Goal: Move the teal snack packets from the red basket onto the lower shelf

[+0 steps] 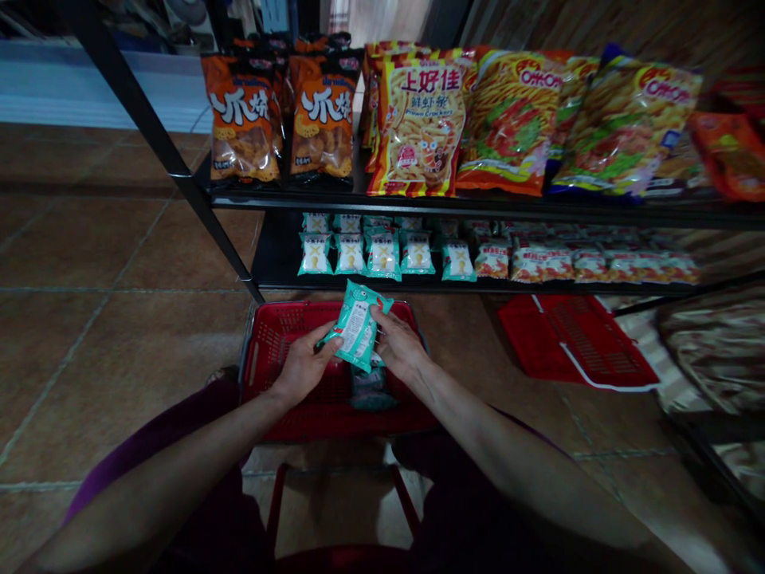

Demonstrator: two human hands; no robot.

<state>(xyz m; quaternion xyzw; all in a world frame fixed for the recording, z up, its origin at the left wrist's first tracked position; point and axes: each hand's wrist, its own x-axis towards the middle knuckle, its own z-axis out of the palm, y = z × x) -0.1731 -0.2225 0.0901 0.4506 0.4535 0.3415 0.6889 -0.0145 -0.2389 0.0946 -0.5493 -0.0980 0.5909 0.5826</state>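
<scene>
forearms [179,472] [499,438] — teal packet [358,327] between both hands [303,367] [399,344]

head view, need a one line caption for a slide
Both hands hold a teal snack packet over a red shopping basket, before black shelving stocked with bagged snacks.

Above the near basket [275,328], a packet [357,325] is between the left hand [304,363] and right hand [403,344]; other packets [371,391] lie inside the basket. Beyond it, small packs [382,253] are on a lower shelf [278,259], snack bags [418,119] on an upper shelf [347,201]. To its right lies another basket [541,335].
</scene>
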